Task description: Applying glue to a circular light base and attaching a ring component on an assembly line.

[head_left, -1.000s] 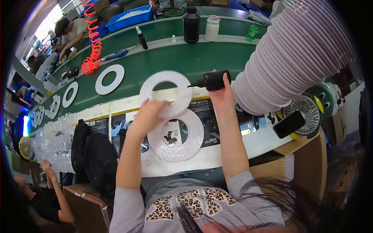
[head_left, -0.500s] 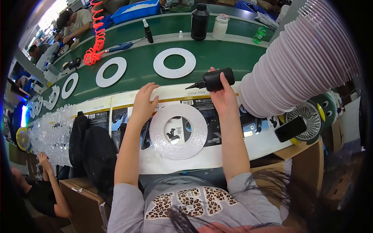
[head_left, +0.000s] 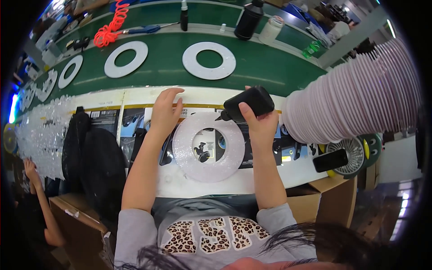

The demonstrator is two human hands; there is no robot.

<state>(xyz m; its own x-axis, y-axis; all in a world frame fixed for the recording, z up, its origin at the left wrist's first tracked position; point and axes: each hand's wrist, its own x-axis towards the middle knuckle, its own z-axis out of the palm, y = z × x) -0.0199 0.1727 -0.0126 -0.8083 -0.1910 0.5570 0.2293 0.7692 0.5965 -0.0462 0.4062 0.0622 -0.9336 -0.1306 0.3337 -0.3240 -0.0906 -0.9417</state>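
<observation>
My right hand (head_left: 263, 123) is wrapped around a black squeeze bottle (head_left: 249, 104) with a pointed nozzle. The bottle is tilted, its tip pointing down to the left over the upper right part of a white flat ring (head_left: 185, 155). Whether the tip touches the ring cannot be made out. The ring lies flat in front of me and has a glossy, speckled surface; printed sheeting shows through its hole. Beside the ring's upper left edge, my left hand (head_left: 165, 110) is empty, thumb and fingers apart.
A tall leaning stack of white rings (head_left: 346, 96) stands at right, by a phone (head_left: 330, 160) and fan (head_left: 353, 157). More rings (head_left: 193, 63) lie on the green belt (head_left: 157, 67). Clear plastic pieces (head_left: 42, 139) and a black cloth-like item (head_left: 99, 157) sit left, near a co-worker's hand (head_left: 31, 171).
My right hand has tipped the bottle, bringing its nozzle down to the ring's upper edge. My left hand stays beside the ring, still empty. The whole view has shifted slightly.
</observation>
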